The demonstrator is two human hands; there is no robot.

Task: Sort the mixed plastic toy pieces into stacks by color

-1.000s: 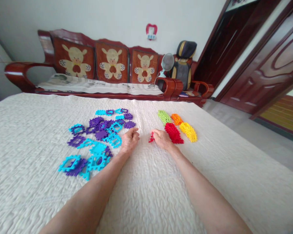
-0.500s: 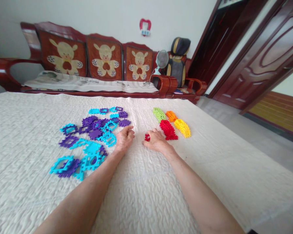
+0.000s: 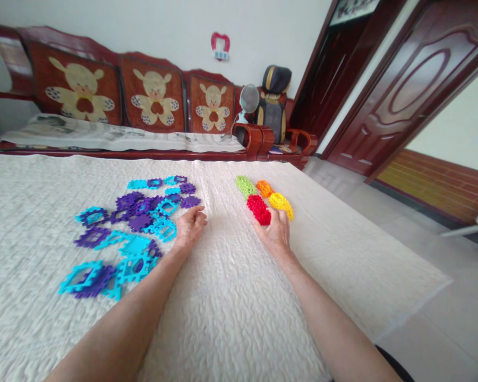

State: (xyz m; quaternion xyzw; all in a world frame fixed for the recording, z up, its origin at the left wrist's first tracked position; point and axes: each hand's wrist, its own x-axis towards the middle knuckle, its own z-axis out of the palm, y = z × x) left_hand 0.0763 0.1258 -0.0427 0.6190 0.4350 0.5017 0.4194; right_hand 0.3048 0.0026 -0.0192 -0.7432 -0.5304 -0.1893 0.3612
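Note:
My right hand (image 3: pixel 276 232) is closed around the near end of a row of red interlocking plastic tiles (image 3: pixel 258 208), thumb on the left and fingers on the right. Part of the red row is hidden behind the fingers. Resting on the quilted cover, my left hand (image 3: pixel 191 227) has its fingers curled together, with nothing visible in them. Just left of it lies a loose spread of purple tiles (image 3: pixel 140 222) and light-blue tiles (image 3: pixel 135 246), some overlapping. Yellow tiles (image 3: pixel 282 203), orange tiles (image 3: pixel 265 188) and green tiles (image 3: pixel 246 186) stand grouped beside the red ones.
A cream quilted cover (image 3: pixel 223 297) lies under everything. Beyond its far edge stands a wooden sofa (image 3: pixel 175 155) with bear-patterned cushions (image 3: pixel 153 95). A small fan (image 3: pixel 249 99) and a padded chair (image 3: pixel 274 114) are at the back. Tiled floor (image 3: pixel 342 183) shows on the right.
My right hand has moved from the separate red tile to the near end of the red row, and that tile no longer shows apart. The view has turned slightly right.

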